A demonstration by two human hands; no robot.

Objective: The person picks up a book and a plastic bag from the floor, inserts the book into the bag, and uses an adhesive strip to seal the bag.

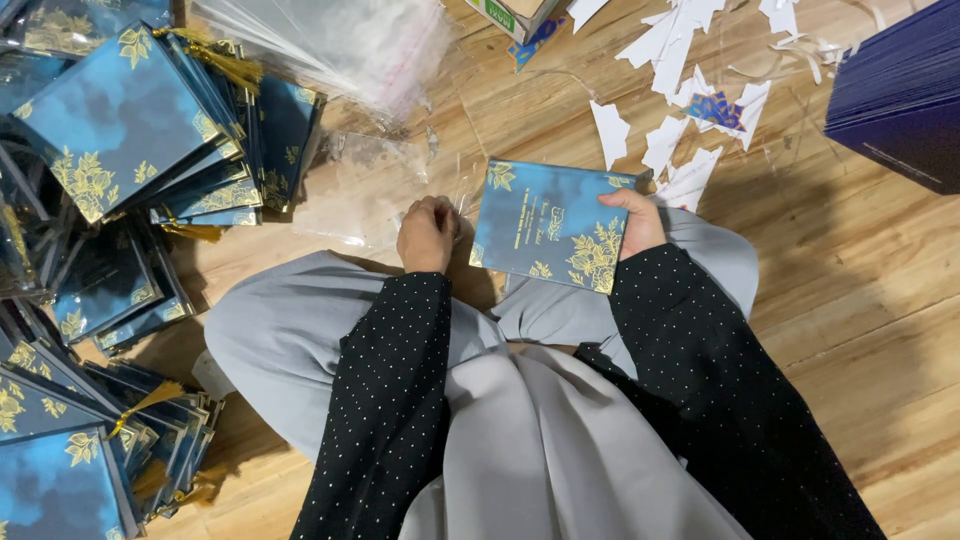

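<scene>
Sleeving seems the step in hand: right hand (635, 222) grips the blue card (552, 225) above the lap, left hand (428, 232) fingers pinched on a clear sleeve (375, 195), probably; next needs its mouth opened.

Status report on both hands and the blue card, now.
Right hand grips blue gold-leaf card by its right edge. Left hand closed, pinching clear plastic sleeve at the card's left side. Nothing between hands; card stacks off left.

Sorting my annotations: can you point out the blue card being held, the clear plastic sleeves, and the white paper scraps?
Blue card (545, 225), head view, centre of its face.
Clear plastic sleeves (335, 40), head view, middle of pile.
White paper scraps (665, 140), head view, one scrap's middle.
</scene>
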